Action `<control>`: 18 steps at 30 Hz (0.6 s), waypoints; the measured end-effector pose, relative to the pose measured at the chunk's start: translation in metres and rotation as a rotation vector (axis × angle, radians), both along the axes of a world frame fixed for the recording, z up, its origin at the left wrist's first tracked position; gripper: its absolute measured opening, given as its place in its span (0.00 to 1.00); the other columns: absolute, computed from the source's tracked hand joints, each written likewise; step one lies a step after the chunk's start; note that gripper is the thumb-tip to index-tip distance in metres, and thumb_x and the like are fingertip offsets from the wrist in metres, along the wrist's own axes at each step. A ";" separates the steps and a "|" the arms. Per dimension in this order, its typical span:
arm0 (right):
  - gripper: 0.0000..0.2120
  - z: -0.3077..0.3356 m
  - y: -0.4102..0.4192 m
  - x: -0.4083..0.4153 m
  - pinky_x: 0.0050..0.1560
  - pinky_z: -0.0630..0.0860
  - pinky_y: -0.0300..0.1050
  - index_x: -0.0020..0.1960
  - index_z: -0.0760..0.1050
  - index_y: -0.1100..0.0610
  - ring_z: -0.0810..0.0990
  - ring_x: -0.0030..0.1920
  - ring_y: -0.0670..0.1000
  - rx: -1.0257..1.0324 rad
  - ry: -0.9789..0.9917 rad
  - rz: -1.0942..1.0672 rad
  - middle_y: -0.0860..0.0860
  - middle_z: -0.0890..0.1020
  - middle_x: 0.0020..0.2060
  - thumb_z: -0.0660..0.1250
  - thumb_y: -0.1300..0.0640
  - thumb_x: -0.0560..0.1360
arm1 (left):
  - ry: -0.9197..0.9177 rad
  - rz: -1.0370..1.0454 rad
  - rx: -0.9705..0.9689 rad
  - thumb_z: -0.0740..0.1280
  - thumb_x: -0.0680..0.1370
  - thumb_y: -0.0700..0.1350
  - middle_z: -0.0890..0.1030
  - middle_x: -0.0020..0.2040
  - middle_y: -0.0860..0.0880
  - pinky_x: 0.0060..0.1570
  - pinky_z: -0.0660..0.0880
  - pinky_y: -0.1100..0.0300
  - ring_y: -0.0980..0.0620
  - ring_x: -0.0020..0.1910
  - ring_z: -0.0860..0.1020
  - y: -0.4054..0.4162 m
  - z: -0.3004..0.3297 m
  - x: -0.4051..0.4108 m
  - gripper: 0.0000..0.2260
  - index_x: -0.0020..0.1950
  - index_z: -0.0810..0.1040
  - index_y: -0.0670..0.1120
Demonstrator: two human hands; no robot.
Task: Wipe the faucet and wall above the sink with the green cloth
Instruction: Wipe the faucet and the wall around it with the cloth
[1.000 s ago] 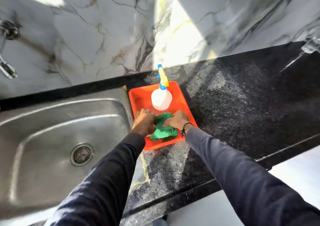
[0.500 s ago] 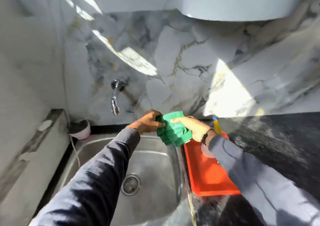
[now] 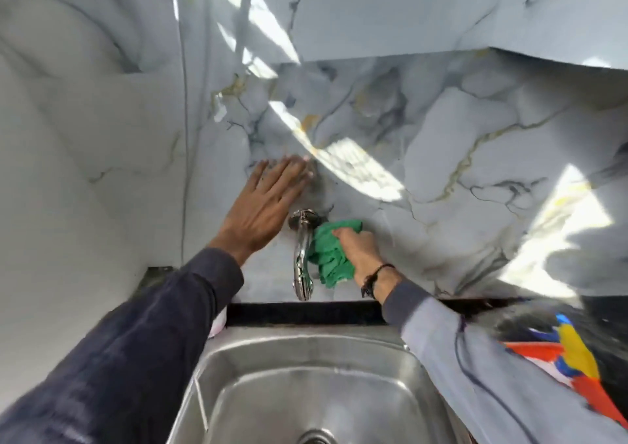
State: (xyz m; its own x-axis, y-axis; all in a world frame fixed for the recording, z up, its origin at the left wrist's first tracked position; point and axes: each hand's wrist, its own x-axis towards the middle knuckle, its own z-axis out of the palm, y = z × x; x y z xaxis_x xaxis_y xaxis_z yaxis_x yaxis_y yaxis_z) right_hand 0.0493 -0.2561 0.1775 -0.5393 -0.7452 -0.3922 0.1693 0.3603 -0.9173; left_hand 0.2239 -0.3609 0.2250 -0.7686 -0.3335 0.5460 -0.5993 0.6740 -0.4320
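Note:
A chrome faucet (image 3: 302, 256) juts from the marble wall (image 3: 458, 178) above the steel sink (image 3: 306, 382). My right hand (image 3: 360, 250) is shut on the bunched green cloth (image 3: 328, 256) and holds it against the wall, touching the faucet's right side. My left hand (image 3: 265, 209) lies flat on the wall with fingers spread, just up and left of the faucet's base, holding nothing.
An orange tray (image 3: 591, 389) with a spray bottle's yellow and blue trigger (image 3: 574, 348) sits on the black counter (image 3: 543, 318) at the lower right. A side wall (image 3: 68, 171) closes in on the left. An overhead cabinet (image 3: 441, 11) hangs above.
Both hands lifted the cloth from the tray and carried it left to the wall. The left hand let go and now rests flat on the wall; the right presses the cloth beside the faucet.

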 end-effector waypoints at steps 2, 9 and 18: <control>0.20 0.011 -0.024 0.017 0.48 0.83 0.52 0.55 0.81 0.65 0.85 0.47 0.59 -0.041 -0.108 0.003 0.58 0.85 0.50 0.68 0.48 0.77 | -0.076 -0.066 -0.227 0.57 0.84 0.39 0.64 0.88 0.42 0.84 0.62 0.34 0.39 0.87 0.64 -0.033 0.010 0.003 0.30 0.88 0.64 0.44; 0.12 0.010 -0.034 0.014 0.30 0.84 0.46 0.58 0.81 0.62 0.89 0.36 0.55 -0.136 -0.392 0.064 0.59 0.89 0.47 0.70 0.55 0.80 | -0.097 -0.195 -0.516 0.54 0.88 0.50 0.61 0.88 0.46 0.85 0.49 0.40 0.44 0.87 0.61 -0.100 0.013 0.001 0.27 0.88 0.66 0.47; 0.22 -0.018 -0.047 0.040 0.58 0.85 0.61 0.59 0.83 0.63 0.89 0.53 0.62 -0.078 -0.429 -0.021 0.60 0.90 0.50 0.82 0.54 0.69 | -0.038 -0.275 -0.537 0.48 0.89 0.51 0.59 0.90 0.45 0.88 0.47 0.40 0.44 0.89 0.57 -0.121 -0.003 -0.005 0.29 0.91 0.59 0.45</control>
State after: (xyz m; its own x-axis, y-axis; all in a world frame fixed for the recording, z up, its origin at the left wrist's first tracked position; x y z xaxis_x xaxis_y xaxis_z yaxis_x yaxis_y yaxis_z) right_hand 0.0892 -0.3028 0.1600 -0.3551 -0.7723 -0.5266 0.5475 0.2848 -0.7869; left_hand 0.2185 -0.4817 0.2224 -0.8095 0.1954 0.5536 -0.4115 0.4838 -0.7724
